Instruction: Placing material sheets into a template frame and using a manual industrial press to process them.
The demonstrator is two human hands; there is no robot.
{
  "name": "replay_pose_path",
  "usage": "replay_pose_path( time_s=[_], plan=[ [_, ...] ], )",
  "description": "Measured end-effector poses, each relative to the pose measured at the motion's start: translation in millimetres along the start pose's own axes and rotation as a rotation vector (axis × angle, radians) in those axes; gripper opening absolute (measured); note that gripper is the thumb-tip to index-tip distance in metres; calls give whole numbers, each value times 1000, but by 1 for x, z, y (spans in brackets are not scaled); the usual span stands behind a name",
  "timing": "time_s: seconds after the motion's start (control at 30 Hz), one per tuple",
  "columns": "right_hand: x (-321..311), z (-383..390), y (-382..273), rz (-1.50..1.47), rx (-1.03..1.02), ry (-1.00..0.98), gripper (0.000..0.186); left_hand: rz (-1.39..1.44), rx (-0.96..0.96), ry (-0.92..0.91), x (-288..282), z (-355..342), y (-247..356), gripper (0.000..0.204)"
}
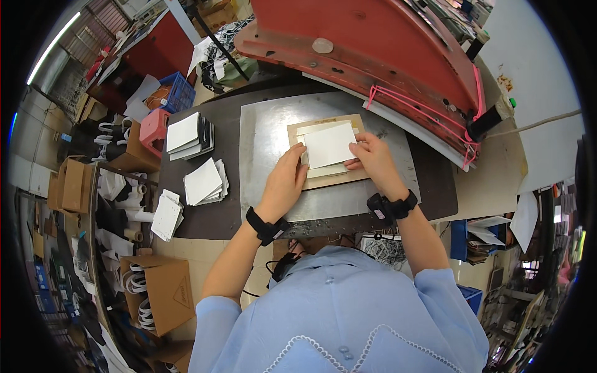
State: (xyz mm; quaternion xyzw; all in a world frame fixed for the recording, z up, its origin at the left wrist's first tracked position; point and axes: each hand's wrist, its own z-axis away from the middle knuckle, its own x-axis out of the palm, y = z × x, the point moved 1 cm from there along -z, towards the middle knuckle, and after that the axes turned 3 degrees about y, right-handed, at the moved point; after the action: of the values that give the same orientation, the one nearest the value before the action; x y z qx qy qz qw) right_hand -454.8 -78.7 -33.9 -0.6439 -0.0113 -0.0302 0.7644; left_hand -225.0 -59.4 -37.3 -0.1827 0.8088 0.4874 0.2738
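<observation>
A white rectangular sheet (329, 145) lies over a tan board with a pale raised frame (339, 181), on a flat metal plate (264, 161). My right hand (373, 158) is closed on the sheet's right edge, its thumb on top and other fingers at and below the edge. At the left edge, my left hand (287, 174) has its fingertips and thumb against the sheet and the board. The sheet sits slightly askew to the board. Its underside is hidden. Each wrist wears a black band with a small device.
On the dark table at left stand three stacks of sheets: a tall one (185, 137), a middle one (205, 182) and a near one (166, 215). A large red press machine (373, 46) with pink cords overhangs the far right. Cardboard boxes (163, 295) stand at lower left.
</observation>
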Motion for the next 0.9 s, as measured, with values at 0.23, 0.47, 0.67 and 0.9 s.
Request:
replay_pose_path(
  time_s=[0.23,0.47,0.67,0.9],
  plan=[
    [3,2,-1,150,-5,33,30,-191,113,-52,0,-1,4,33],
    [6,18,-17,873,-378,175,32,-282,111,-123,2,-19,-1,24],
    [-2,11,-3,933,-553,175,24,-323,145,-142,2,-26,3,36],
    [19,12,-17,1215,-553,154,19,-452,182,-124,-4,-19,4,43]
  ],
)
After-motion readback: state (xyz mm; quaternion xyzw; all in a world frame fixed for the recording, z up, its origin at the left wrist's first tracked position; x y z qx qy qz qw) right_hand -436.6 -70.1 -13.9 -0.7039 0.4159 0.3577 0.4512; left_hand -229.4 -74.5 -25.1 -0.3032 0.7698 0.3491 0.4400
